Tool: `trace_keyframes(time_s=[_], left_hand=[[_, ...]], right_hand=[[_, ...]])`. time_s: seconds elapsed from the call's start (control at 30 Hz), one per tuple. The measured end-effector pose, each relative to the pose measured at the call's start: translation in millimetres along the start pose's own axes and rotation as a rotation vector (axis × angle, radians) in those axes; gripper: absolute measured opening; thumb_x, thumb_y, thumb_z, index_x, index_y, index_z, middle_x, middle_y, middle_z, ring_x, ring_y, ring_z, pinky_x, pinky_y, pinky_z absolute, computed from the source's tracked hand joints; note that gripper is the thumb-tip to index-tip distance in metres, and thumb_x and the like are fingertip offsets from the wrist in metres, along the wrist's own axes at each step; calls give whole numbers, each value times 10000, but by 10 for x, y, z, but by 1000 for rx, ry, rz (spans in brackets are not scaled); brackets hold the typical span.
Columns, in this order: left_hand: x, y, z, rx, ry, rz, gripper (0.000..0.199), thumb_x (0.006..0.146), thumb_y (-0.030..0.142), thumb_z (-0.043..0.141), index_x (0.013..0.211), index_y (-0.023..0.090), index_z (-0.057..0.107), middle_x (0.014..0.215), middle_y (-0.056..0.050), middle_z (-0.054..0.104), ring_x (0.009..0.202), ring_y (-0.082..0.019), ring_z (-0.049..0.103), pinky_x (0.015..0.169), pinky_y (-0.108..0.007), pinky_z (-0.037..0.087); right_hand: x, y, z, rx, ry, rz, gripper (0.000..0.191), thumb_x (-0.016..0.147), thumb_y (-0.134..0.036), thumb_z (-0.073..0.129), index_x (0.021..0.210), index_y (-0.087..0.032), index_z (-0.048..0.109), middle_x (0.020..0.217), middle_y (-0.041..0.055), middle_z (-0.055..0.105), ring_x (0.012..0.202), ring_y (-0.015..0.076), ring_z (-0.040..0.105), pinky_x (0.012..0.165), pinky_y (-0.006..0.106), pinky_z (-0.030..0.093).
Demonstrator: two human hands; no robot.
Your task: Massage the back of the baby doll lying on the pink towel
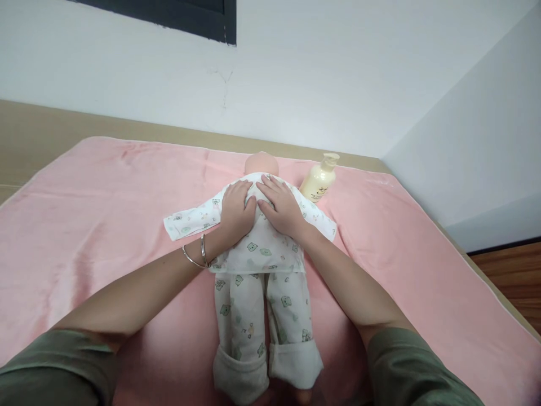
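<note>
A baby doll lies stretched out in the middle, its bald head [261, 163] at the far end. It wears a white printed top [264, 251] and matching trousers [245, 321] with turned-up cuffs. My left hand [237, 210] rests flat on the left side of the upper top, fingers spread. On the right side, my right hand [281, 204] lies flat in the same way, the two thumbs close together. The doll's face is not visible, and its hands are hidden in the sleeves.
A pink cloth [139, 237] lies under the doll. Beside the doll's right-hand shoulder in view is a cream pump bottle [319, 179]. A white wall [296, 73] rises behind, with a dark frame [198, 17] at upper left.
</note>
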State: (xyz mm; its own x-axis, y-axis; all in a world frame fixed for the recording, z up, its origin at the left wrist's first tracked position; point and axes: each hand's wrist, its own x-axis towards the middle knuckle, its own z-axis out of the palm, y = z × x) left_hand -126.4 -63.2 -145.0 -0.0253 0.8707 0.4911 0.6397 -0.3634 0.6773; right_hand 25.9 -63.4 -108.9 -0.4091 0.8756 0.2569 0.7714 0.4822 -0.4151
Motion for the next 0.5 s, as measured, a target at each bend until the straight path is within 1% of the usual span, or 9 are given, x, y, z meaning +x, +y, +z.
trace_keyframes(time_s=[0.07,0.13,0.2,0.27,0.3,0.33,0.4,0.43,0.5], left_hand=[[-2,-4,0,8,4,7,444,901,266,387,1256,169,635,1347,-125,664,1316,-273,569,1212,-501,401],[-5,-8,-6,22,9,15,447,901,269,390,1259,167,638,1349,-123,666,1317,-274,572,1212,-504,406],[-13,-6,-14,45,10,35,445,909,269,387,1260,170,641,1354,-117,667,1319,-272,575,1209,-507,414],[-31,7,-24,70,1,82,434,927,264,372,1245,165,650,1357,-112,669,1323,-268,577,1210,-503,417],[-44,18,-27,80,-5,112,429,936,254,360,1230,161,658,1354,-110,673,1322,-265,579,1213,-498,416],[-59,31,-30,84,-8,140,426,942,241,345,1211,158,667,1345,-107,679,1319,-261,582,1216,-492,414],[-81,59,-34,78,-6,168,429,950,217,321,1180,156,678,1329,-107,689,1311,-252,589,1219,-478,412],[-84,70,-37,73,-5,165,428,947,207,321,1176,153,679,1325,-111,690,1305,-250,592,1218,-472,414],[-60,85,-51,76,-16,134,412,928,205,358,1194,146,667,1332,-124,681,1300,-257,590,1214,-473,416]], right_hand=[[-6,0,24,10,31,50,608,986,-397,434,1537,-140,453,1687,127,305,1592,299,221,1300,550,167],[-7,4,44,25,60,129,714,969,-438,461,1580,-86,348,1702,171,239,1603,312,171,1305,554,149],[5,19,45,39,62,191,802,963,-468,465,1602,-34,250,1706,203,199,1610,327,126,1308,559,127],[30,48,18,38,47,218,798,970,-467,449,1591,-7,250,1699,221,213,1605,345,138,1303,559,138],[44,65,-4,33,44,220,754,978,-458,437,1572,-14,299,1680,225,271,1587,354,201,1291,558,177],[57,81,-30,26,44,216,685,988,-448,419,1535,-38,375,1637,222,368,1546,359,303,1266,554,241],[73,96,-80,-10,50,198,536,1010,-435,385,1402,-101,533,1467,199,579,1377,347,515,1174,527,379],[71,89,-98,-45,53,190,482,1021,-427,370,1326,-121,582,1368,186,647,1283,336,579,1124,506,425],[47,39,-116,-153,57,196,425,1035,-397,351,1213,-122,622,1232,181,695,1172,328,621,1063,476,458]])
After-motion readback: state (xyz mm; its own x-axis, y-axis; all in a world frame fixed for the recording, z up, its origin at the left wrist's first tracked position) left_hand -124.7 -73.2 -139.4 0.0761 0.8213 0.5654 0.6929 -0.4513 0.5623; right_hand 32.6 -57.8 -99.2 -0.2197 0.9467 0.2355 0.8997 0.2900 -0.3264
